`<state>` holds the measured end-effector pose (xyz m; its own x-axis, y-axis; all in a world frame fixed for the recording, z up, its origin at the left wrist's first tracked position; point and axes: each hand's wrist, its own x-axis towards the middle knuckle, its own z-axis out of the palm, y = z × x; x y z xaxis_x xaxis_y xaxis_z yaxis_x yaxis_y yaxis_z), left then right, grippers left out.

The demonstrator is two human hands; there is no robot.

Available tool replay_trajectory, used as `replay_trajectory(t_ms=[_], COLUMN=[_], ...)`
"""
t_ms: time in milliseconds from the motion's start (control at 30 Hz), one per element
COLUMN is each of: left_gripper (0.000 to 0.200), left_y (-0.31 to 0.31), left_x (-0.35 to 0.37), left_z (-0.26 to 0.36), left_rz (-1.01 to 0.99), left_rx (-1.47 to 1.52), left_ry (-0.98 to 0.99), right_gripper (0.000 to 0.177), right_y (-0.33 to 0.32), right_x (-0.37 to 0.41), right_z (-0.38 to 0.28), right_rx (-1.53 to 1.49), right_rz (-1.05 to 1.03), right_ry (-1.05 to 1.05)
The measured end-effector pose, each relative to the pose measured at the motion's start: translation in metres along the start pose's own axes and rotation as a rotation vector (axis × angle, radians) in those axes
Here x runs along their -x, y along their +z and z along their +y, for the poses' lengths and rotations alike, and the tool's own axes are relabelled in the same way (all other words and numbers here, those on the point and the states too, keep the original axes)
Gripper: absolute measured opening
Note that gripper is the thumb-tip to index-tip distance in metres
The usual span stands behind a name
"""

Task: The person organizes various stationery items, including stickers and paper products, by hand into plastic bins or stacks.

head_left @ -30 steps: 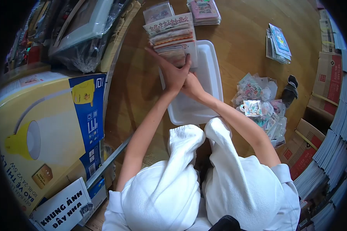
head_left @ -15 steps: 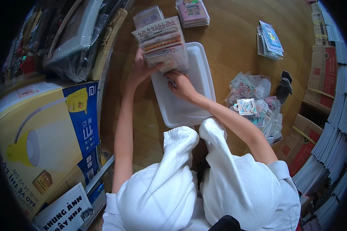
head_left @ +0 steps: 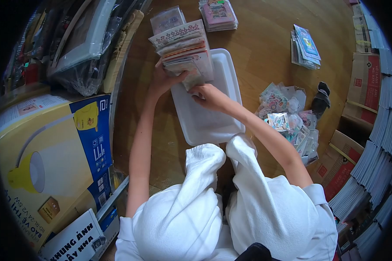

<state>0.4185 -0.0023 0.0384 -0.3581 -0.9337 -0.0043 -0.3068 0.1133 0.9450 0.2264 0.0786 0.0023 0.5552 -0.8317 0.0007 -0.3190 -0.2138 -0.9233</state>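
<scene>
A thick stack of paper packets (head_left: 183,42) leans over the upper left part of a white plastic tray (head_left: 210,124). My left hand (head_left: 164,80) is closed round the near left side of the stack, its thumb on the front packet. My right hand (head_left: 208,95) pinches the lower corner of that small clear packet (head_left: 188,71), which is tilted away from the others. The undersides of the fingers are hidden.
Clear packet piles (head_left: 167,19) and pink cards (head_left: 217,15) lie beyond the stack. Blue cards (head_left: 307,45), loose sticker packets (head_left: 287,117) and a dark object (head_left: 321,100) are on the right. A lamp box (head_left: 52,161) stands left; cartons (head_left: 363,85) line the right.
My right hand has closed on the front packet's corner and shifted slightly right and down. The packet's lower end has come away from the stack. My left hand's thumb stays on it.
</scene>
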Motion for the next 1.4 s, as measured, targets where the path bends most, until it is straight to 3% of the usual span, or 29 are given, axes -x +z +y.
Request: replay_trajectory(t_ms=[100,167,300,367,433,467,1067,1267,1400], left_gripper=[0.056,0.056,0.055,0.055,0.054,0.055,0.056,0.055,0.056], left_y=[0.002,0.002,0.003,0.002,0.003,0.003,0.001,0.004,0.003], left_x=[0.001,0.001,0.001,0.001,0.001,0.002,0.000,0.002,0.002], left_z=[-0.005,-0.004,-0.003,-0.001,0.001,0.002,0.003,0.000,-0.002], left_rz=[0.037,0.031,0.024,0.022,0.016,0.015,0.004,0.012,0.010], left_rx=[-0.008,0.008,0.038,0.021,0.023,0.035,-0.037,0.017,0.050], left_ry=[0.044,0.029,-0.019,-0.019,-0.024,-0.030,-0.055,-0.025,-0.008], right_gripper=[0.015,0.017,0.024,0.027,0.063,0.063,0.057,0.057,0.057], right_y=[-0.063,-0.121,-0.198,-0.222,-0.226,-0.225,-0.189,-0.182,-0.188], right_x=[0.007,0.009,-0.046,-0.090,-0.123,-0.143,-0.156,-0.139,-0.080], right_z=[-0.037,-0.056,0.004,0.017,0.040,0.078,0.060,0.038,0.012], right_rx=[-0.012,-0.250,0.033,0.351,0.102,0.106,-0.199,-0.353,-0.340], right_rz=[-0.376,-0.330,0.540,0.477,0.301,0.325,0.439,0.585,0.775], right_ry=[0.106,0.261,0.178,0.624,0.768,0.631,0.439,0.220,0.016])
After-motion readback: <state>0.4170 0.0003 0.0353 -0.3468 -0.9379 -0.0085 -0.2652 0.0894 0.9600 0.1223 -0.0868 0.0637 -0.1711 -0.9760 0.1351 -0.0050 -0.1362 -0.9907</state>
